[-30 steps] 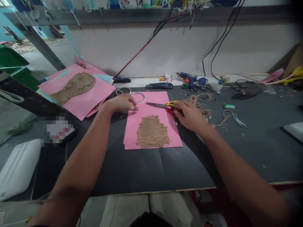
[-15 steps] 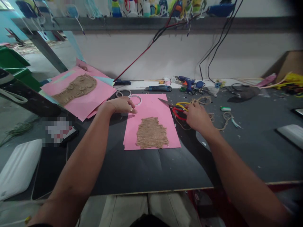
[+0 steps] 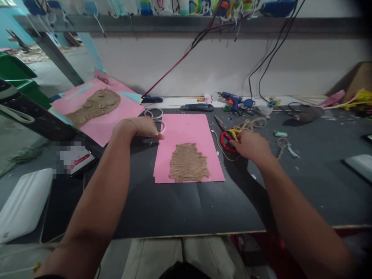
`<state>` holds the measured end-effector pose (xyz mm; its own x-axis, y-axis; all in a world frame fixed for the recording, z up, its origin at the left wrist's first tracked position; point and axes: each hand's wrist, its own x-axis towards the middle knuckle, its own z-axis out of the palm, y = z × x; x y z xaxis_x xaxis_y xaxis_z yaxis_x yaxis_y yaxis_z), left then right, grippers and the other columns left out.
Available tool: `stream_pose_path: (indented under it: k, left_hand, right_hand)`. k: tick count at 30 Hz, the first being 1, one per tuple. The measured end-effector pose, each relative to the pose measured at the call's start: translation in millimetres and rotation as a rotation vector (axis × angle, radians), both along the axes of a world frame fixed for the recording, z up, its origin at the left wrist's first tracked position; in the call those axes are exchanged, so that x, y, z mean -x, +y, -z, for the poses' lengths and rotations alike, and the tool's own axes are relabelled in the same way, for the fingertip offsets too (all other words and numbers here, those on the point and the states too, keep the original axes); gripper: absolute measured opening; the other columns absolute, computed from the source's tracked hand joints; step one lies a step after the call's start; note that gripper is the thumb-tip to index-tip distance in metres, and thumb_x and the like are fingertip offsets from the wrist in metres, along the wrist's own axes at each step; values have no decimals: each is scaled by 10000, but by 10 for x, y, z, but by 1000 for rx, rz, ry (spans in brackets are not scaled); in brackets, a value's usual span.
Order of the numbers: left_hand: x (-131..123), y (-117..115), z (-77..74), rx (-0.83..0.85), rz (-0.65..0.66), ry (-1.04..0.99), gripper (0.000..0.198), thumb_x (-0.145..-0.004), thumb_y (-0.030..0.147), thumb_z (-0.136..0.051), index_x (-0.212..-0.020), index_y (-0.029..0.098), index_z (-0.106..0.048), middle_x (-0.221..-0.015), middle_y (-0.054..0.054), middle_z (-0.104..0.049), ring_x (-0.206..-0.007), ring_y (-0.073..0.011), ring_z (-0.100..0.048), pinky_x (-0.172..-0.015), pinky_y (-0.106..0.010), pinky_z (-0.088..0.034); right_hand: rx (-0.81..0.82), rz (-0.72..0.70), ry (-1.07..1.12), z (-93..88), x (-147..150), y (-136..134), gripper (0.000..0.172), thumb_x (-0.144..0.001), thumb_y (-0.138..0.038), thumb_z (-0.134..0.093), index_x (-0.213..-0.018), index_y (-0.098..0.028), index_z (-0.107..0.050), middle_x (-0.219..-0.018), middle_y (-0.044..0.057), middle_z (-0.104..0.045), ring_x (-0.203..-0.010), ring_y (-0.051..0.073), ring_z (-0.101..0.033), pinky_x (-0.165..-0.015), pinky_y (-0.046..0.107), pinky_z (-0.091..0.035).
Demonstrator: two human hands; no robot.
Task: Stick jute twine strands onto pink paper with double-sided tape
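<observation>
A pink sheet (image 3: 184, 126) lies in front of me, with rows of brown twine (image 3: 188, 162) laid side by side on its lower half. My left hand (image 3: 145, 127) is closed on a thin white ring (image 3: 163, 126), like a tape roll, at the sheet's upper left edge. Another white ring (image 3: 153, 110) lies just behind it. My right hand (image 3: 253, 145) grips scissors (image 3: 226, 140) with red and yellow handles, right of the sheet, blades pointing away. Loose twine (image 3: 252, 123) lies beyond that hand.
More pink sheets (image 3: 101, 126) with a twine shape are stacked at the left. A blue utility knife (image 3: 197, 107) and a blue glue gun (image 3: 232, 100) lie along the back. A green lighter (image 3: 280, 134) is at the right. A dark bottle (image 3: 35, 112) leans in from the left.
My left hand has drawn the white ring left, off the pink sheet's upper part to its edge. My right hand has carried the scissors right, clear of the sheet.
</observation>
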<state>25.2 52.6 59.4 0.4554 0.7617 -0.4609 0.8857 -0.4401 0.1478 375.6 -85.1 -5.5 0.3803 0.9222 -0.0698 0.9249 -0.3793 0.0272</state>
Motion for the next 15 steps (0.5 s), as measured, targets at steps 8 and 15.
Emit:
stream_pose_path:
  k: [8,15]
  left_hand:
    - [72,-53,-123,32,-169,115,589,-702,684,-706,-979,173,-801,-1080,-140,-762,-933,-306,-672,-812,-392,-482]
    - [-92,-141,-191,-112,-47,-278,564,-786,571,-668,-1247,259,-755,-1249,-64,-752,-1103,-253,-659,-939,-335,-482]
  right_hand:
    - [-213,72,211,-77,17,-10,262,-868,-460,-648,-939,-207,-643,-919,125,-751,-860,320,-707,-634,359,-412]
    - [-537,-100,388,42,352,-49,387,-896,-460,-639,-1153,-175,-585,-935,112,-754,-824,292,-694,-692,372,-448]
